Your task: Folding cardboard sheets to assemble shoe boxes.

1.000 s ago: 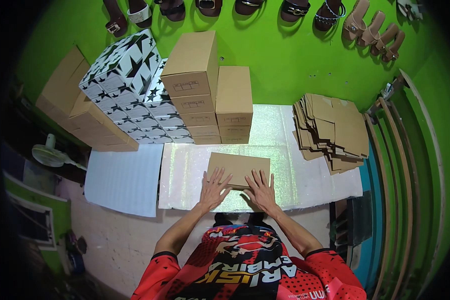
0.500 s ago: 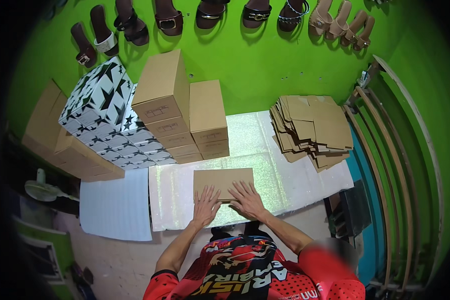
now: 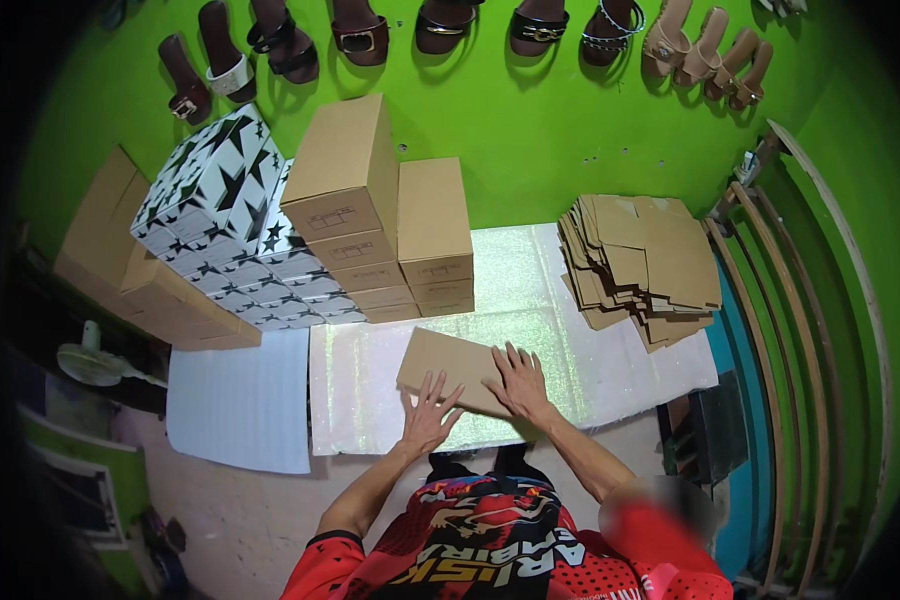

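Observation:
A closed brown cardboard box [image 3: 448, 358] lies at an angle on the shiny silvery sheet that covers the table [image 3: 370, 405]. My left hand [image 3: 431, 415] is at its near left edge, fingers spread, the fingertips at the cardboard. On the box's right end rests my right hand [image 3: 520, 384], its fingers stretched out and apart over the top and corner. Neither hand is wrapped round the box. The palms' undersides are hidden.
Stacked brown boxes [image 3: 435, 215] and star-patterned boxes [image 3: 210, 190] stand at the back left. Flattened cardboard pieces [image 3: 650, 255] are piled at the back right. Sandals [image 3: 445, 30] hang on the green wall. A fan [image 3: 90, 360] is at far left, wooden rails [image 3: 780, 330] at right.
The box has turned clockwise, its right end now nearer to me. My right hand has shifted to that end; my left hand stays by the near edge. The view has shifted slightly.

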`<action>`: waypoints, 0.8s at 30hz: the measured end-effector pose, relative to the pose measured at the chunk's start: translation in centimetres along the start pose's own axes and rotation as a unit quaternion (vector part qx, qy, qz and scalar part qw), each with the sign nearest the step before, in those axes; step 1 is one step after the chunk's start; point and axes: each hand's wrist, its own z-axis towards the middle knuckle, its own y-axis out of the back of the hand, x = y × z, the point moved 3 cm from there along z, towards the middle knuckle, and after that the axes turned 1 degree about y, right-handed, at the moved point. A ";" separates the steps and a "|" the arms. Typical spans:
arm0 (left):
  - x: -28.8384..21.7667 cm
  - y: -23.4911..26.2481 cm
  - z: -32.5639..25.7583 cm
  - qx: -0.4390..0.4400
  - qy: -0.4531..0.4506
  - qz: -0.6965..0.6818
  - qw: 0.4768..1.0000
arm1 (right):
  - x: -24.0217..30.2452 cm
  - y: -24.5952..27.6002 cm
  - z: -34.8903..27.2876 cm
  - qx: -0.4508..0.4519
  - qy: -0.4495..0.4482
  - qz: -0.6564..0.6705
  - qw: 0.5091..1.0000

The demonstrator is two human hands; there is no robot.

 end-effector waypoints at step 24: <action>0.4 0.6 -6.7 -0.037 -0.040 -0.055 0.997 | 7.2 -3.6 -8.7 0.100 0.197 0.073 0.973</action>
